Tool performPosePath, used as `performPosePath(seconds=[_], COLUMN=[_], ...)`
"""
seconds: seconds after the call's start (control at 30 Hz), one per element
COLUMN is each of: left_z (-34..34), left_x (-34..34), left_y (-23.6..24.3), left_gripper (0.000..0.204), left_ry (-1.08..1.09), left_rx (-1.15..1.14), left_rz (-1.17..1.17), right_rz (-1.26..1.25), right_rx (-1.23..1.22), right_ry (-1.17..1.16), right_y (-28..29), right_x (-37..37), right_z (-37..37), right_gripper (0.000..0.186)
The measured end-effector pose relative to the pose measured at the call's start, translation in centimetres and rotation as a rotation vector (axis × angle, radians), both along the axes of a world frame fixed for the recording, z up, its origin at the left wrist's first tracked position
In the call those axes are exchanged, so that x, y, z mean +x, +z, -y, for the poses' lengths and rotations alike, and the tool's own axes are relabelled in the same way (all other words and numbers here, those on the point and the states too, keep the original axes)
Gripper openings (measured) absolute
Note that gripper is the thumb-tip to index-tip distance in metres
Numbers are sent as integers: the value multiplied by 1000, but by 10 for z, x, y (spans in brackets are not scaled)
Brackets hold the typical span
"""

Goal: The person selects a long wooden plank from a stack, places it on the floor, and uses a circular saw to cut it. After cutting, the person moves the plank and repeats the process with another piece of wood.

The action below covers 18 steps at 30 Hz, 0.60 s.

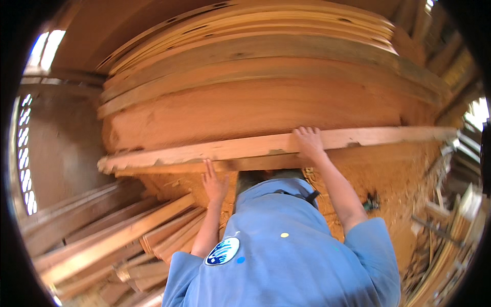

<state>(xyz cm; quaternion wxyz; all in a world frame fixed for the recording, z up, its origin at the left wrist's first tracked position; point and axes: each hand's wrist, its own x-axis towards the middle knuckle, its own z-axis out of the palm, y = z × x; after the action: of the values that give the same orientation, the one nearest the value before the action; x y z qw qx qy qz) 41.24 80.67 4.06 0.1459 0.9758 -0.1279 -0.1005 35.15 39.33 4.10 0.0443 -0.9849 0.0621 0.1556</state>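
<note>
Sawdust (388,174) covered the ground of a dim timber shed, orange-brown and thick, with loose planks (117,240) lying in a rough heap toward the lower left and more offcuts (450,240) piled at the right edge. Daylight came through a patterned vent wall (24,153) at the far left and a bright gap (476,113) at the right. A tall stack of broad boards (255,77) filled the upper middle of the view, their edges bent into arcs by the lens.

Along the stack's lower edge lay a long pale plank (245,148), reaching from a chipped left end to the far right side. A person in a blue shirt (286,250) stood bent over close to it, seen from behind; the arms reaching forward appeared to be this person's. The right hand (309,142) lay over the plank's top edge just right of its middle, fingers curled onto it in a grip. The left hand (215,184) was spread flat with fingers apart, pressed under the plank near its middle; whether it bore on the plank itself or on the board beneath was hard to tell.

The person's head was mostly hidden beneath the plank, and the blue shirt concealed the ground under the stack. A dark small object (372,202) on the sawdust by the right elbow was too blurred to make out.
</note>
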Motion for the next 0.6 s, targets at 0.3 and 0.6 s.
performPosePath(seconds=[0.3, 0.6], left_z=[-107, -149], left_x=[-143, -275], left_y=[-6, -31], left_gripper=[70, 80], left_ry=[546, 869], left_rx=[192, -149], left_rz=[-556, -528], right_rz=[46, 177], right_rx=[10, -91], right_ry=[-15, 75], right_y=[-9, -17], right_x=[-4, -12], right_z=[-7, -13], right_gripper=[102, 62])
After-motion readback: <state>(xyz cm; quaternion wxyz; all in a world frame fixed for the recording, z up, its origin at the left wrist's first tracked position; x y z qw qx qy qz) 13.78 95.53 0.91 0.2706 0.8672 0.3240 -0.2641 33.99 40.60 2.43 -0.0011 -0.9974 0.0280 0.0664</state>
